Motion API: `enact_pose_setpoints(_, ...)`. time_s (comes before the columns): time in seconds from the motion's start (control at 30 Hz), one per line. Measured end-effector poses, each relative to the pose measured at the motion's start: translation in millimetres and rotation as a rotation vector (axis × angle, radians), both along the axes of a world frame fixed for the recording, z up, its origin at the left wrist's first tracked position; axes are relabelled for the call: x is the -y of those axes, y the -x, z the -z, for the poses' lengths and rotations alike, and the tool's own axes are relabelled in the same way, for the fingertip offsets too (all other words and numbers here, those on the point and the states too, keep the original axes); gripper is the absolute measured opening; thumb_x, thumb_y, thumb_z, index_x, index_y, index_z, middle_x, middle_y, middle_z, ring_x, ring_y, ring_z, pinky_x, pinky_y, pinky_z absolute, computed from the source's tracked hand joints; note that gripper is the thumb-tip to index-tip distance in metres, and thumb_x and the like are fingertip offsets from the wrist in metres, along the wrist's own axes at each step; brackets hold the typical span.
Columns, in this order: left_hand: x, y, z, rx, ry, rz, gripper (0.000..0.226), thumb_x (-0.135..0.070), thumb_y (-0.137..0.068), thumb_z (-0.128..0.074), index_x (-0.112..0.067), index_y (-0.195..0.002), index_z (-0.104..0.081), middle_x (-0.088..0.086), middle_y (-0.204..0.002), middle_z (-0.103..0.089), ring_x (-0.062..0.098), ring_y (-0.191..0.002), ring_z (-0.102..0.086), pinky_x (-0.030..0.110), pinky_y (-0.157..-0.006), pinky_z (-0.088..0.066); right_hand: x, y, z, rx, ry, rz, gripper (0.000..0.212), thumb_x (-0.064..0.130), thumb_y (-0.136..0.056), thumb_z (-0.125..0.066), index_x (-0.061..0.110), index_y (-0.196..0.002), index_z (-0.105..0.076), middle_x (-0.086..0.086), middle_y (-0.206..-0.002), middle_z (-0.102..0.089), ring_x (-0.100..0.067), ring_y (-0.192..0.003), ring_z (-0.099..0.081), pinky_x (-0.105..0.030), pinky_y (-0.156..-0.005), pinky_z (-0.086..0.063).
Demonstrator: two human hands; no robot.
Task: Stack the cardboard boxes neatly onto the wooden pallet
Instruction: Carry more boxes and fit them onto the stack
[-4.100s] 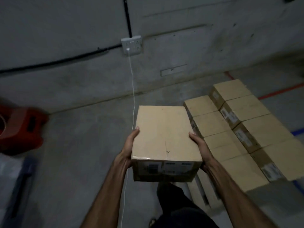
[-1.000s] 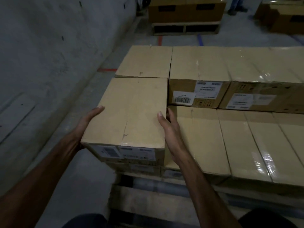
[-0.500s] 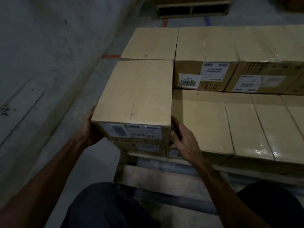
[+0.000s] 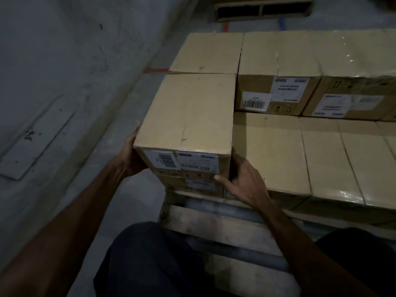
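Note:
A tan cardboard box (image 4: pixel 190 112) with barcode labels on its near face sits on a lower box at the front left corner of the wooden pallet (image 4: pixel 214 224). My left hand (image 4: pixel 130 155) grips its left side near the front corner, thumb pointing up along the edge. At the box's right front corner is my right hand (image 4: pixel 246 183), thumb on the near face and fingers hidden in the gap beside the neighbouring box. A single layer of boxes (image 4: pixel 278 155) fills the front row to the right. Behind it stands a taller row of boxes (image 4: pixel 278 52).
A concrete wall (image 4: pixel 64 61) runs close along the left, with a narrow strip of floor between it and the pallet. Red tape (image 4: pixel 155 70) marks the floor by the back box. Another pallet (image 4: pixel 263 7) lies farther back. My knees (image 4: pixel 150 260) are against the pallet's near edge.
The box came down onto the lower box at the pallet's front left corner. Both hands slid back from its sides to its near corners, and my view moved lower and closer.

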State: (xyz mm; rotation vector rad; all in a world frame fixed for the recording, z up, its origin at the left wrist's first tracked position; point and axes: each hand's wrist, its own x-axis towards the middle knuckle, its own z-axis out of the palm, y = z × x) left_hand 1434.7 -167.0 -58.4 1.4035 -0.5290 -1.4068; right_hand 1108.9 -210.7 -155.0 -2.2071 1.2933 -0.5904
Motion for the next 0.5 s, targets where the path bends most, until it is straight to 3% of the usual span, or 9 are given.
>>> enact_pose_setpoints(0.27, 2, -5, 2, 0.019, -0.044, 0.043, 0.085, -0.083, -0.092, -0.034, -0.023, -0.148, -0.056, 0.019, -0.144, -0.061, 0.043, -0.13, -0.057, 0.058, -0.107, -0.045, -7, -14, 11, -0.049, 0.018, 0.103, 0.119, 0.098, -0.076, -0.044, 0.027, -0.166, -0.009, -0.005, -0.159, -0.043, -0.029, -0.138, -0.047, -0.046, -0.103, -0.054)
enact_pose_setpoints(0.4, 4, -9, 3, 0.026, -0.049, 0.056, 0.081, -0.081, -0.094, -0.033, -0.023, -0.141, -0.062, 0.018, -0.136, -0.067, 0.04, -0.119, -0.066, 0.056, -0.101, -0.048, -12, -23, 16, -0.069, 0.067, 0.124, 0.118, 0.096, -0.08, -0.04, 0.015, -0.164, -0.022, -0.005, -0.166, -0.034, -0.026, -0.147, -0.038, -0.042, -0.118, -0.04)
enact_pose_setpoints(0.5, 7, -10, 2, 0.063, -0.004, 0.073, 0.072, -0.077, -0.098, -0.03, -0.027, -0.121, -0.078, 0.016, -0.125, -0.073, 0.035, -0.105, -0.073, 0.056, -0.099, -0.047, -16, -27, 20, -0.115, 0.088, 0.145, 0.117, 0.094, -0.083, -0.036, 0.008, -0.161, -0.027, -0.011, -0.164, -0.036, -0.027, -0.148, -0.037, -0.041, -0.122, -0.031)
